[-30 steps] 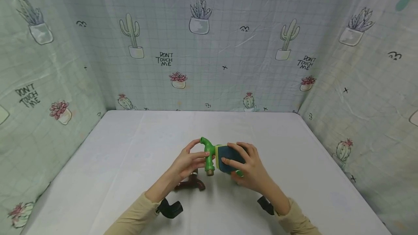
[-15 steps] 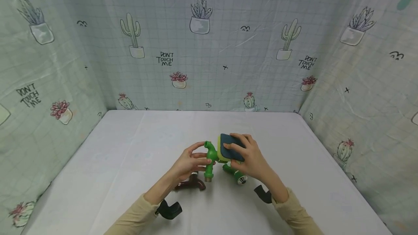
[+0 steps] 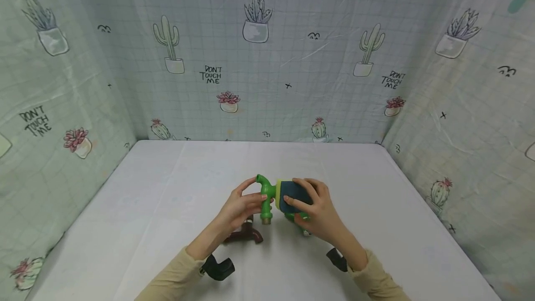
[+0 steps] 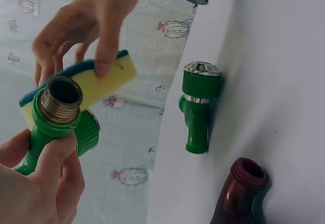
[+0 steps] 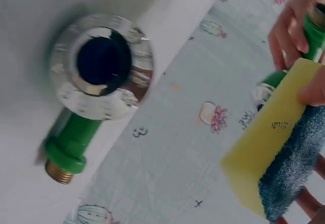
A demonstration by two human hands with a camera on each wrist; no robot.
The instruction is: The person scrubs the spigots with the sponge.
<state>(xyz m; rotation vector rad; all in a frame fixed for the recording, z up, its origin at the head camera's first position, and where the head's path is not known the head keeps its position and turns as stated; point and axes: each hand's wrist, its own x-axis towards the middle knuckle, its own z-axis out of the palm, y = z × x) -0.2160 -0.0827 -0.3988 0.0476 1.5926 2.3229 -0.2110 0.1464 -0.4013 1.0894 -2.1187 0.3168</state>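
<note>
My left hand (image 3: 240, 209) grips a green tap (image 3: 266, 199) above the table, its bare threaded brass end facing the left wrist camera. My right hand (image 3: 321, 210) holds a sponge (image 3: 294, 196) with a yellow foam side and a dark blue scouring side, thumb on the foam and fingers on the scourer. The sponge is right beside the tap's handle end; in the left wrist view the yellow foam (image 4: 101, 84) lies behind the tap. Whether they touch is hard to tell. A second green tap (image 4: 197, 107) with a silver-capped knob lies on the table below the right hand.
A brown tap (image 3: 247, 233) lies below the left hand. Near the left sleeve is a black curved spout (image 3: 219, 269); another black piece (image 3: 336, 260) lies partly under the right forearm. Patterned cloth walls (image 3: 267, 59) stand behind and beside the white table (image 3: 188, 189).
The sponge rose along the tap's handle side, then came back down. The tap dipped and lifted again in my left hand. Both hands kept their hold.
</note>
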